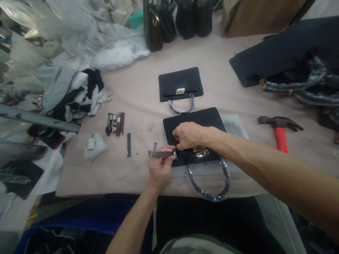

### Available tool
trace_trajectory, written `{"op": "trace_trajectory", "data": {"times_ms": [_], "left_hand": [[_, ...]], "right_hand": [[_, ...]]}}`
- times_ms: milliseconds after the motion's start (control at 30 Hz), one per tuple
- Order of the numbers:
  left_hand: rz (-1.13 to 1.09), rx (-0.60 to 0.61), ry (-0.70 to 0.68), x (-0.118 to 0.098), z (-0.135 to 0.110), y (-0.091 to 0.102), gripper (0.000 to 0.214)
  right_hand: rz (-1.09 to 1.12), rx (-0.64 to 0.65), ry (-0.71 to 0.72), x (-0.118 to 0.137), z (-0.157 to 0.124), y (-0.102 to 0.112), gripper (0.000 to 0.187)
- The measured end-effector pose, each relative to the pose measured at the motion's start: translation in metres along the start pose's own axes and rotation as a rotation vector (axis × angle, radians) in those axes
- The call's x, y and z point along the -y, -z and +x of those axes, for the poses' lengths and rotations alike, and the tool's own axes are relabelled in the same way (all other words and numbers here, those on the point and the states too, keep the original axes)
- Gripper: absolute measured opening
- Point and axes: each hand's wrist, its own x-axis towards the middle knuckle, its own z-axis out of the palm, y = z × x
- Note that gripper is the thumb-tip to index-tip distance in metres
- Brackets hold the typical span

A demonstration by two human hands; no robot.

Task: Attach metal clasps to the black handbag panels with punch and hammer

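Here's the head view, clock read around the near bag [201, 119] in mid-tabletop [143, 106], twelve at the far edge. That black bag lies flat, its clasp [202, 153] low on the near side, its wrapped handle [215, 197] swinging out at half past five and over the tabletop's near edge. A grey slab [236, 124] shows beneath it.

In at eight o'clock comes the left hand [160, 169], fingers gripping a metal tool [162, 154] laid roughly level, its tip right at the bag's side. And the right hand [189, 135] is over the bag itself, fingers bent down beside that tip! Whether they're closed on anything, I can't tell; the hand hides it.

Out at eleven lies the far bag [180, 79], well apart from the hands. Three o'clock, a red-handled hammer [280, 127]. Over at nine, a lone metal bar [129, 144], then a row of small tools [118, 125] side by side, and beyond them, nearer ten, a pale glove [97, 100]. Black panels [286, 49] pile up at two, and dark upright bags [186, 19] stand at twelve.
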Motion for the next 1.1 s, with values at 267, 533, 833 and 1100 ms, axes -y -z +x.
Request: {"op": "trace_trajectory", "data": {"times_ms": [267,533,833,1100], "left_hand": [[0.161,0.015,-0.074,-0.006,0.005,-0.006,0.006],[0.142,0.143,0.011,-0.012,0.023,0.0,0.009],[0.032,0.165,-0.076,-0.005,0.021,0.002,0.007],[0.146,0.13,-0.147,-0.007,0.018,-0.003,0.008]], "right_hand": [[0.069,-0.032,0.024,-0.011,0.002,-0.004,0.033],[0.463,-0.275,0.001,-0.02,-0.03,-0.026,0.019],[0.358,-0.748,-0.182,-0.016,-0.125,-0.09,0.009],[0.223,-0.873,-0.225,-0.013,-0.143,-0.12,0.01]]}}
